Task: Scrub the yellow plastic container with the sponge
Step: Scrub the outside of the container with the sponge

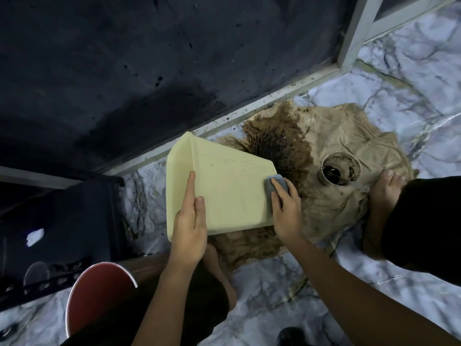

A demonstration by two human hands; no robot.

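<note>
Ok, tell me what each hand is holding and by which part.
Left hand grips the yellow container at its near rim. Right hand holds the grey sponge against the container's right edge.

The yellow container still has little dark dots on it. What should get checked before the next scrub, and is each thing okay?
1. Left hand holds the yellow container at its near rim, thumb and forefinger on the outside: ok.
2. Right hand grips the grey sponge: ok.
3. Sponge touches the container at its narrow bottom corner: ok.
4. Sponge has reached the dark specks: not ok, they sit farther up the same side.
5. Stained cloth lies under the container to catch drips: ok.
6. Dirty cup stands apart from the sponge, but close: ok, mind it.
</note>
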